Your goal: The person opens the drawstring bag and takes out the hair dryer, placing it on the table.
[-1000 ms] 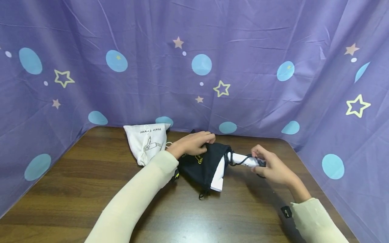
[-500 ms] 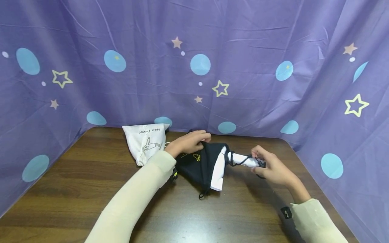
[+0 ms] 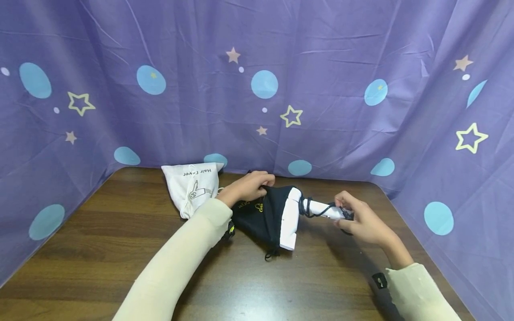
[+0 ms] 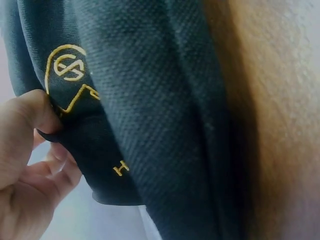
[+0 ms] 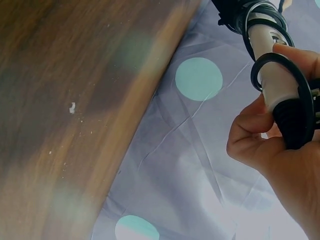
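My left hand [image 3: 250,186] pinches the upper edge of a black drawstring bag [image 3: 257,225] with yellow print. Up close in the left wrist view, thumb and fingers grip the bag's cloth [image 4: 145,100]. Out of the bag's mouth sticks a white hair dryer [image 3: 290,218], its body partly covered by the cloth. A black cord [image 3: 308,208] winds round the dryer's handle. My right hand [image 3: 363,223] holds that handle near its end, where the right wrist view shows thumb and fingers on either side of the white grip [image 5: 277,82].
A white drawstring pouch [image 3: 174,185] printed with a hair dryer drawing lies at the back, left of the black bag. The brown wooden table [image 3: 257,285] reaches back to a purple curtain [image 3: 321,133] with stars and dots.
My left hand has drawn the bag's cloth leftward, so more of the dryer's white body shows. The right hand has hardly moved and keeps its hold on the handle.
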Demonstrator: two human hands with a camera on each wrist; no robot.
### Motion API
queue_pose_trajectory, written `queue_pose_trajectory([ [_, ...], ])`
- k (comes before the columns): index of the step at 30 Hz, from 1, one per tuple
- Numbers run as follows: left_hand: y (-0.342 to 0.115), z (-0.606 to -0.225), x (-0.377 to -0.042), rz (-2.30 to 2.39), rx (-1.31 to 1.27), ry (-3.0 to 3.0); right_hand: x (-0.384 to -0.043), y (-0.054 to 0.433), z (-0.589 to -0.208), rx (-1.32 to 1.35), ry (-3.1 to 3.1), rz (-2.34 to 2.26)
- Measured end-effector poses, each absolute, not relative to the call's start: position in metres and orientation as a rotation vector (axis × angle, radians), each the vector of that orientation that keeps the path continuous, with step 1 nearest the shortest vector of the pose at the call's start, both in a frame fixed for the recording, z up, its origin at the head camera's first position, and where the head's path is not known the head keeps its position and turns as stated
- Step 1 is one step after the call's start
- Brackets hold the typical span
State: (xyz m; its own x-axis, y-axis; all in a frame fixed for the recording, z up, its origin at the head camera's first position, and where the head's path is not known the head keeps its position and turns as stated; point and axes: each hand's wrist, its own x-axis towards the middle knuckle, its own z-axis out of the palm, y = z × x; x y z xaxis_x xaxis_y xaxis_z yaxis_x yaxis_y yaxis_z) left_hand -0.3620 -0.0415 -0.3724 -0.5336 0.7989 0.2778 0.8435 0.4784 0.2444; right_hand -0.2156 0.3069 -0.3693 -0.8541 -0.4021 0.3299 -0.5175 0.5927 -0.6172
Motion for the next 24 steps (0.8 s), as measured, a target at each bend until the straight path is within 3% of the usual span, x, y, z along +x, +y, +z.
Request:
queue_pose_trajectory([
  [16, -0.030, -0.370, -0.359, -0.871, -1.625, -2.559, -0.216, 0.305, -0.364, 0.846, -2.605, 1.084],
  [24, -0.031, -0.378, -0.363, -0.792, -1.629, -2.489, -0.216, 0.308, -0.366, 0.829, -2.620, 1.071],
])
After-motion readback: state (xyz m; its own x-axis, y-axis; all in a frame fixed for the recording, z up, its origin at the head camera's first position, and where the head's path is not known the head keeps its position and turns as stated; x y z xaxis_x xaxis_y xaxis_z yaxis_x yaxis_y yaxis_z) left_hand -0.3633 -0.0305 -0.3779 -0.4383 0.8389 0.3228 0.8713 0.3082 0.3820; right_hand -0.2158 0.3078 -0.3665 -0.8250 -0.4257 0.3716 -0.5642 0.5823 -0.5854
